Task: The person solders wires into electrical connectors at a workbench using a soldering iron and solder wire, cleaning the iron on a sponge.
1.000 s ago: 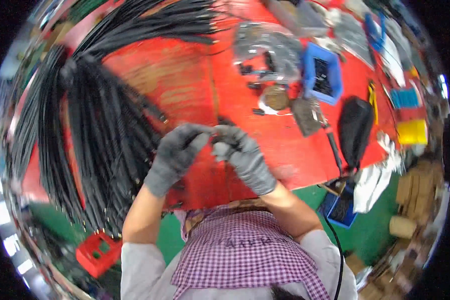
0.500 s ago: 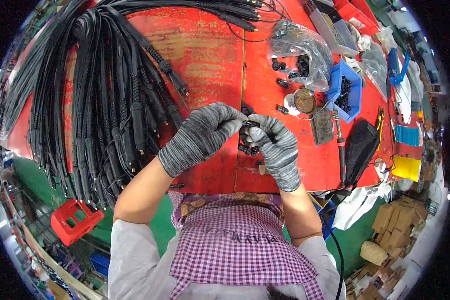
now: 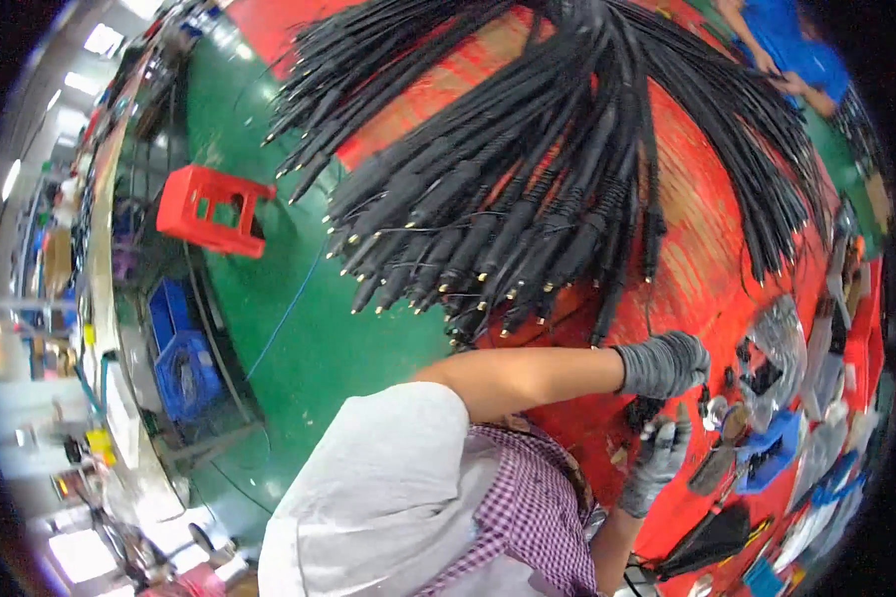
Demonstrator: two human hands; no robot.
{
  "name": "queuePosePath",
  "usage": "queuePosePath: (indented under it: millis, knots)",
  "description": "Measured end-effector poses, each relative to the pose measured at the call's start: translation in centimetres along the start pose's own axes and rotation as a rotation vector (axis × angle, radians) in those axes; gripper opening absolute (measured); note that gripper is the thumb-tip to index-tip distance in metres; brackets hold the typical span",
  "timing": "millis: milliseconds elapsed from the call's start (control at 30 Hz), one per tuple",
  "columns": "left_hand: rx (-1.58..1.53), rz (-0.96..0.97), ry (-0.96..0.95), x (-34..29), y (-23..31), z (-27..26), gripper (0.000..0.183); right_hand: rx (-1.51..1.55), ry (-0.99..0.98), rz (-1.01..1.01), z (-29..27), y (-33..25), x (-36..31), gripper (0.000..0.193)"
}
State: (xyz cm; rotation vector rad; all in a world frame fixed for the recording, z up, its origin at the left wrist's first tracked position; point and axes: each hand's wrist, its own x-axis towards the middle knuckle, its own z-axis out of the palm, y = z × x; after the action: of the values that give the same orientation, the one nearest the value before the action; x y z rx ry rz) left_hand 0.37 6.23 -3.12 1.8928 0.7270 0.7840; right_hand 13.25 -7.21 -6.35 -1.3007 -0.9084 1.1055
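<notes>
Over the red table (image 3: 592,398), my left hand (image 3: 664,365), in a grey knitted glove, has its fingers drawn together at the tips. Whatever they pinch is too small to make out. Just below it is my gloved right hand (image 3: 659,463), apart from the left, its fingers bent and slightly blurred. What they hold, if anything, is hidden. Small black connectors (image 3: 643,412) lie on the table between my wrists. Beyond my left arm spreads a large bundle of black cables (image 3: 528,199) with brass-coloured tips, several hanging past the table edge.
To the right are a clear plastic bag (image 3: 784,343), a round brown-filled dish (image 3: 735,423), a grey pad (image 3: 711,472), a blue bin (image 3: 782,438) and a black pouch (image 3: 717,542). A red stool (image 3: 194,209) stands on the green floor. Another person (image 3: 791,45) is at the far right.
The view has swung left, so the table and cables appear turned and shifted right. My hands, earlier together at a small black piece, are now apart.
</notes>
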Motion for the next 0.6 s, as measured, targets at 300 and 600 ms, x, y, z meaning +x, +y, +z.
queuePosePath:
  millis: [300, 600]
  knots:
    - [0.301, -0.157, 0.202, -1.1, 0.4, 1.6, 0.01, -0.584, -0.151, 0.08, 2.1, 3.4, -8.7, 0.013]
    - [0.422, 0.295, 0.25, -0.2, -1.4, 2.2, 0.012, -0.917, -0.483, -0.109, 5.6, -1.9, -8.9, 0.017]
